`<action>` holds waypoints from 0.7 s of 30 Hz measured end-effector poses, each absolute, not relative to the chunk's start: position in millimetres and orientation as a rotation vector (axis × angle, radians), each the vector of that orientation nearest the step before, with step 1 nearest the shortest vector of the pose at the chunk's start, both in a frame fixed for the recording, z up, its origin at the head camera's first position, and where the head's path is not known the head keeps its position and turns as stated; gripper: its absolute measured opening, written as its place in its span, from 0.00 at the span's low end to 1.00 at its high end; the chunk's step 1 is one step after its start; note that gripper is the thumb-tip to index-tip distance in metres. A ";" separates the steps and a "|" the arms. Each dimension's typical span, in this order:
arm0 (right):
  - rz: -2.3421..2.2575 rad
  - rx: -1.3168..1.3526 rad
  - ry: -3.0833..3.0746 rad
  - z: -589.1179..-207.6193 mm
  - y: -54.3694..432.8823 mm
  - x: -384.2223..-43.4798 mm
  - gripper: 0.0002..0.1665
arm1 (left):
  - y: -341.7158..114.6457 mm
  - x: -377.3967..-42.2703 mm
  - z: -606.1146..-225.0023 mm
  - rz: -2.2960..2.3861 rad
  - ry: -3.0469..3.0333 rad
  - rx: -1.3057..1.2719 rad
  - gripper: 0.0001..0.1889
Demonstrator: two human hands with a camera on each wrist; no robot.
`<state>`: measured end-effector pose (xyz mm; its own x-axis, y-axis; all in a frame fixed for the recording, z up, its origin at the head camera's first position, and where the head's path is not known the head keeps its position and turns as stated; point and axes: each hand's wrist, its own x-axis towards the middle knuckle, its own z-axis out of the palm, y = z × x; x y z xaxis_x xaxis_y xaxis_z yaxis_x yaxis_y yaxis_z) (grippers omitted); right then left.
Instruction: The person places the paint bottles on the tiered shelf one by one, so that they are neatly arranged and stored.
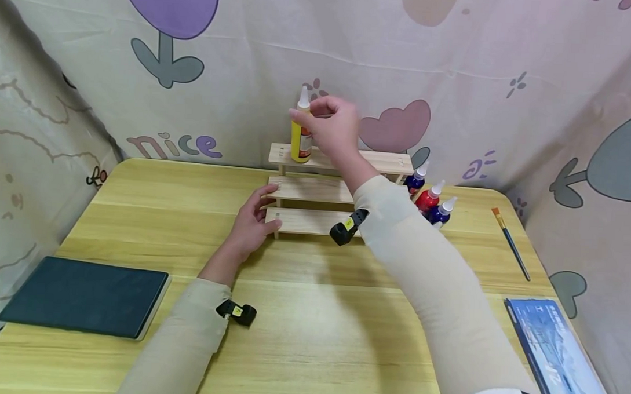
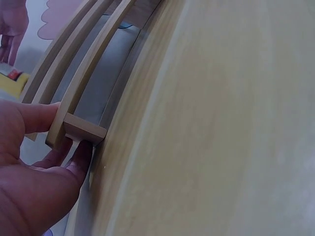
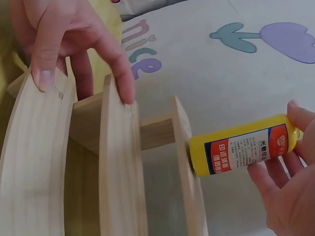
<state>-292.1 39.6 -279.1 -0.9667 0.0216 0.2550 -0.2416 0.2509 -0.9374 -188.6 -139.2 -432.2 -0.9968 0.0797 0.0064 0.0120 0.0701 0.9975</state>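
Note:
A three-tier wooden rack (image 1: 316, 189) stands at the back of the table. My right hand (image 1: 336, 128) pinches a yellow bottle (image 1: 300, 139) with a white nozzle near its top, upright at the left end of the top shelf. In the right wrist view the bottle (image 3: 236, 147) shows a red, white and blue label, its base right at the shelf board. My left hand (image 1: 252, 221) grips the rack's left end, thumb on the lowest shelf and a finger on the middle one. The left wrist view shows its fingers (image 2: 81, 160) around the end support (image 2: 84, 129).
Two blue bottles, one nearer (image 1: 440, 213) and one farther (image 1: 414, 180), and a red bottle (image 1: 429, 197) stand right of the rack. A paintbrush (image 1: 511, 244) lies farther right, above a blue booklet (image 1: 560, 356). A dark notebook (image 1: 85, 296) lies left. A patterned curtain (image 1: 257, 61) hangs behind.

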 end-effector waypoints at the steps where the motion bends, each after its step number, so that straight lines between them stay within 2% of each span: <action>1: 1.753 0.203 -2.323 -280.0 38.2 -292.9 0.21 | -139.3 -188.4 -432.4 2.108 2.260 0.097 0.41; 11: 1.600 0.291 -2.504 -276.8 38.0 -297.9 0.29 | -140.2 -190.0 -435.1 2.101 2.265 0.118 0.40; 21: 2.133 0.537 -2.461 -278.8 59.6 -302.2 0.30 | -139.4 -189.9 -435.5 2.113 2.246 0.144 0.41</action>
<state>-302.2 59.6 -278.8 -0.9348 -0.3434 0.0910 -0.1389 0.1173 -0.9833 -189.9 -139.4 -435.5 -0.9941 0.1053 0.0242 0.0306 0.0590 0.9978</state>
